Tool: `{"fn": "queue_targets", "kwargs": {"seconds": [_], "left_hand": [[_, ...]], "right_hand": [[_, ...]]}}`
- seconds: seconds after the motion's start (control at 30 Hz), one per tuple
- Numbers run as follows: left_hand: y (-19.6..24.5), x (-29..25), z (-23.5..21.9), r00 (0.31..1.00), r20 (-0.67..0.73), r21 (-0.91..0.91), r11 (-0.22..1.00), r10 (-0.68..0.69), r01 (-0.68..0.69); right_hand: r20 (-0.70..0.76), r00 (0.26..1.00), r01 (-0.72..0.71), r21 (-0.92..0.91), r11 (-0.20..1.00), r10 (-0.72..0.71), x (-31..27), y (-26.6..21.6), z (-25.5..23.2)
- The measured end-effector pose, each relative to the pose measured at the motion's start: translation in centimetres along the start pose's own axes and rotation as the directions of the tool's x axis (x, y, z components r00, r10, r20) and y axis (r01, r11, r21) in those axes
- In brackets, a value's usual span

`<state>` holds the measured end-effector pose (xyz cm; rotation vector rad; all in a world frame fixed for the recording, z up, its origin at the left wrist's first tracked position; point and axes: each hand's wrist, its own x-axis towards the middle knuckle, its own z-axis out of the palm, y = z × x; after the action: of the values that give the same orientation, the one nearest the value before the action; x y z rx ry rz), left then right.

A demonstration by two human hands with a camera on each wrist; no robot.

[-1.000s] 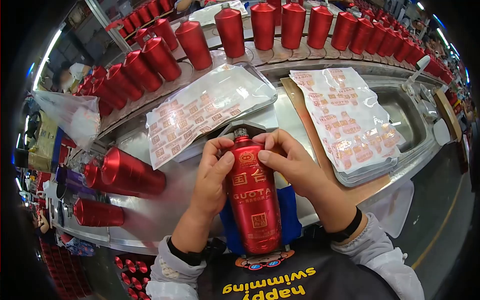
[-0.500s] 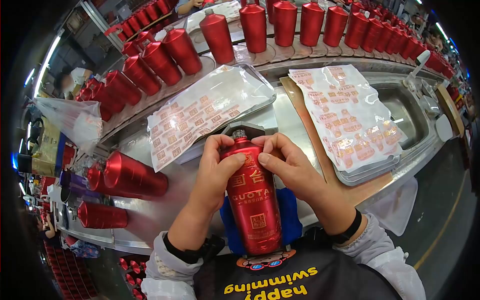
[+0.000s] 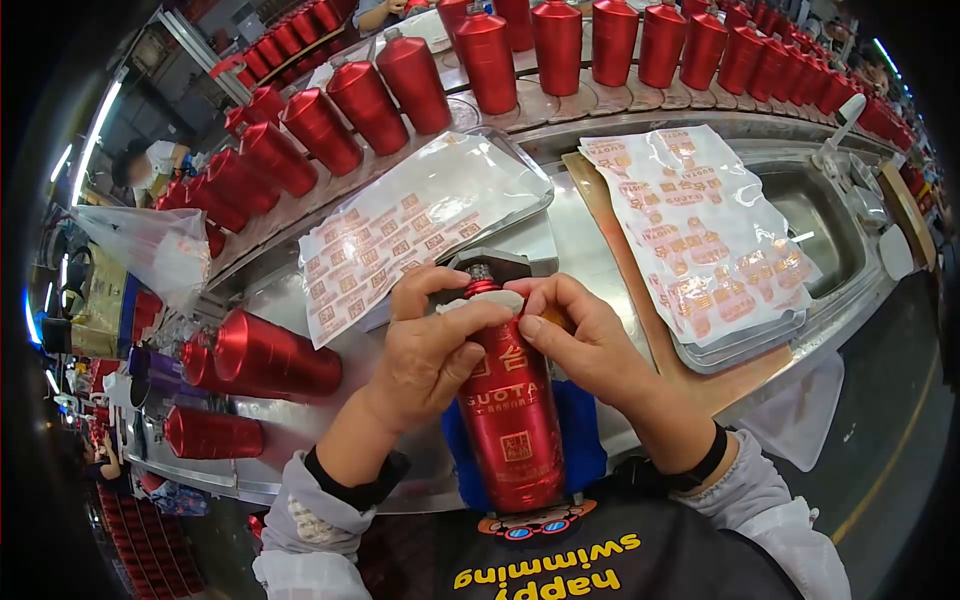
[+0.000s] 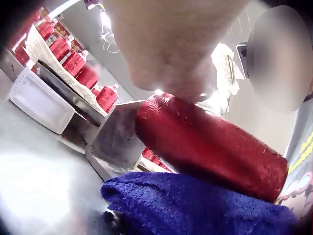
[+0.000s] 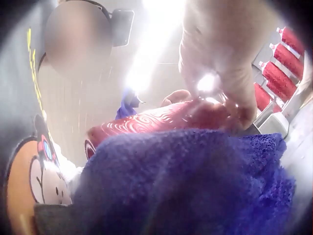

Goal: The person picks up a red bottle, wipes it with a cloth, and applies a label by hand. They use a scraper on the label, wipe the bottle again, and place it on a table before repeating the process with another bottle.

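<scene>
A red bottle with gold lettering (image 3: pixel 510 420) leans neck-away on a blue towel (image 3: pixel 583 430), against a grey holder. A small white wad (image 3: pixel 485 301) lies across its shoulder, below the clear neck. My left hand (image 3: pixel 420 345) holds the wad, index finger stretched over the shoulder and thumb bent beneath. On the other side my right hand (image 3: pixel 585 340) grips the shoulder edge with thumb and bent fingers. In the left wrist view the bottle's side (image 4: pixel 210 147) shows above the towel (image 4: pixel 195 200); in the right wrist view the towel (image 5: pixel 181 181) covers its lower part.
Printed label sheets lie on a left tray (image 3: pixel 400 220) and a right tray (image 3: pixel 700 240). Red bottles (image 3: pixel 270 355) lie at the left; more stand along the curved conveyor (image 3: pixel 600 103) behind. A metal sink (image 3: pixel 825 235) is at the right.
My left hand has shifted its fingers over the bottle's shoulder, and the white wad now shows under them. The conveyor bottles have moved right. My right hand stays near the shoulder.
</scene>
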<state>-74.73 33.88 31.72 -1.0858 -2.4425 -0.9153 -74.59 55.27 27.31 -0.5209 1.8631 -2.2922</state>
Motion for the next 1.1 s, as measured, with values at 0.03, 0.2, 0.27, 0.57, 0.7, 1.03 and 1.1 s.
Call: {"fn": "queue_targets", "kwargs": {"seconds": [0.03, 0.2, 0.27, 0.57, 0.7, 1.03, 1.1], "left_hand": [[0.0, 0.2, 0.0, 1.000, 0.004, 0.005, 1.000, 0.008, -0.008], [1.7, -0.7, -0.6, 0.989, 0.081, 0.240, 0.960, 0.126, -0.142], [2.4, -1.7, -0.2, 0.987, 0.099, 0.256, 0.956, 0.125, -0.146], [3.3, -3.0, -0.4, 0.993, 0.080, 0.255, 0.961, 0.089, -0.107], [1.7, -1.6, -0.6, 0.989, 0.064, 0.291, 0.946, 0.130, -0.143], [2.6, -2.0, -0.4, 0.985, 0.094, 0.309, 0.936, 0.143, -0.166], [2.3, -2.1, -0.7, 0.987, 0.117, 0.325, 0.935, 0.111, -0.144]], "right_hand": [[-0.018, 1.000, 0.013, 0.022, 1.000, -0.012, 0.0, 0.2, 0.0], [-0.202, 0.923, 0.215, -0.435, 0.875, -0.327, 0.4, -2.3, -1.2], [-0.119, 0.974, 0.134, -0.390, 0.911, -0.194, 0.4, -4.1, -1.9], [0.000, 0.992, 0.113, -0.453, 0.884, -0.127, 3.1, -5.1, -1.6], [-0.084, 0.996, 0.010, -0.266, 0.964, -0.034, 0.9, -3.7, -2.0], [-0.018, 1.000, 0.010, -0.348, 0.938, -0.017, 0.4, -6.1, -2.0], [0.041, 0.998, 0.065, -0.408, 0.911, -0.053, 1.3, -6.2, -1.6]]}}
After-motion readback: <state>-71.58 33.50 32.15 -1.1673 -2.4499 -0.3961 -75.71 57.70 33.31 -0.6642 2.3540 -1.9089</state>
